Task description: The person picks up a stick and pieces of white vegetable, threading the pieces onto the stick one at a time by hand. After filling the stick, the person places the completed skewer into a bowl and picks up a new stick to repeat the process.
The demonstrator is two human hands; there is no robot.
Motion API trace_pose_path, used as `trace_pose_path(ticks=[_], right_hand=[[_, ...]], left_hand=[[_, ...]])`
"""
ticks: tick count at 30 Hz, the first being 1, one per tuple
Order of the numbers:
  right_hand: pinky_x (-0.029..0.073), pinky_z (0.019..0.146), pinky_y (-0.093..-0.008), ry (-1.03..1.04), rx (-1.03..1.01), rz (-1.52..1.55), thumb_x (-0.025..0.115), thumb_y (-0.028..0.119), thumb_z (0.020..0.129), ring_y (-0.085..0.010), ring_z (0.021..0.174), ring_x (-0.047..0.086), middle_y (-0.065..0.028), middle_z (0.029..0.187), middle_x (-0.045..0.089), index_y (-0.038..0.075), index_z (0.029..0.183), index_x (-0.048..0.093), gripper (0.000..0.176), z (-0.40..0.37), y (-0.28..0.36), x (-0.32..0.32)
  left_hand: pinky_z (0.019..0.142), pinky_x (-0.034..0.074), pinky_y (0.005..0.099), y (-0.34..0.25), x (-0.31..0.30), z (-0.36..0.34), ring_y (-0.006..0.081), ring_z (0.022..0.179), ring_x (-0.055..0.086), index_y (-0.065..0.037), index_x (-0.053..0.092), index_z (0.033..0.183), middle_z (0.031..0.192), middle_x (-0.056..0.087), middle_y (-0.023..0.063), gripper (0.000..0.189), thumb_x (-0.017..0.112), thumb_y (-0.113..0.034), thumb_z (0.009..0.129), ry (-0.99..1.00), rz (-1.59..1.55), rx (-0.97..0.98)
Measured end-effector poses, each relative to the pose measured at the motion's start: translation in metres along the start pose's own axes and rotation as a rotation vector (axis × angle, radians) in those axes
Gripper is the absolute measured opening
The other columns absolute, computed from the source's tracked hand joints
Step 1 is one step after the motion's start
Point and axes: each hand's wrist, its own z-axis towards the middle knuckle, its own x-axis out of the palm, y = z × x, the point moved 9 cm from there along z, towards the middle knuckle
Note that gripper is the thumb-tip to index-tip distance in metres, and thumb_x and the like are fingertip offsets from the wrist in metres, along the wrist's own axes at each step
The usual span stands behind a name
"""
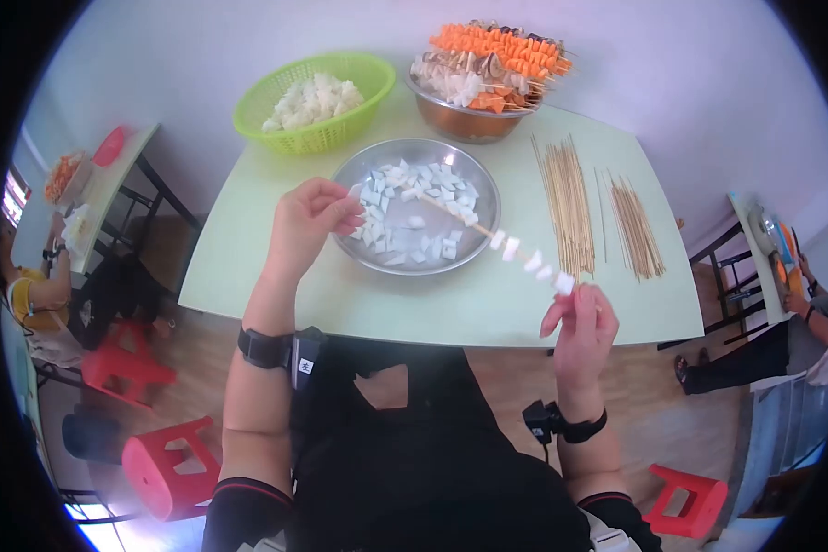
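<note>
Several white pieces are threaded on a wooden skewer point(483, 227) that slants across the right side of a round metal tray point(495, 198). At its lower right end, the fingers of my right hand point(583, 333) are closed round the skewer by the last white piece point(564, 282). My left hand point(311, 221) is over the tray's left rim, its thumb and fingers pinched together at a pale piece point(355, 191). Cut white pieces point(384, 221) lie spread in the tray under the skewer's far end.
Behind the tray stand a green basket point(315, 140) of white food and a metal bowl point(469, 125) heaped with filled skewers. Bare skewers point(569, 207) lie at the right of the table point(248, 276). Red stools point(170, 469) and people at side tables are around.
</note>
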Motion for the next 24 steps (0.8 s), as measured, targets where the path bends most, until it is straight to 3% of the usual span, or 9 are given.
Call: trace_pose_path(ticks=[3,7,14,24], right_hand=[[0.044,0.056,-0.0246,0.033,0.089,-0.003,0.040,0.016,0.097,-0.0122,0.055,0.053,-0.0077,0.061,0.056,-0.002,0.085,0.055,0.026,-0.025,-0.010,0.000],[0.047,0.060,-0.0258,0.040,0.011,-0.053,0.042,0.017,0.097,-0.0127,0.061,0.055,-0.0087,0.069,0.060,-0.003,0.089,0.054,0.025,-0.039,-0.006,0.012],[0.048,0.061,-0.0262,0.074,-0.011,-0.026,0.042,0.017,0.098,-0.0130,0.061,0.056,-0.0088,0.069,0.060,-0.003,0.089,0.054,0.024,-0.042,-0.015,0.026],[0.049,0.059,-0.0275,0.144,-0.051,0.020,0.040,0.015,0.098,-0.0149,0.059,0.057,-0.0105,0.067,0.060,-0.003,0.087,0.053,0.024,-0.042,-0.014,0.045]], left_hand=[[0.062,0.053,0.0227,0.004,0.005,0.000,0.0153,0.071,0.066,0.005,0.055,0.097,0.084,0.067,0.0148,0.014,0.059,-0.005,0.088,0.038,-0.062,0.010],[0.065,0.052,0.0230,-0.008,0.008,-0.001,0.0146,0.075,0.065,0.005,0.059,0.095,0.084,0.066,0.0124,0.015,0.061,-0.007,0.086,0.035,-0.064,0.054],[0.068,0.051,0.0239,-0.014,-0.002,-0.016,0.0135,0.073,0.063,0.005,0.063,0.091,0.082,0.065,0.0098,0.015,0.068,-0.005,0.081,-0.055,-0.145,0.079],[0.068,0.052,0.0253,-0.002,-0.032,-0.038,0.0158,0.074,0.065,0.005,0.062,0.092,0.083,0.065,0.0108,0.014,0.067,-0.003,0.081,-0.174,-0.228,0.058]])
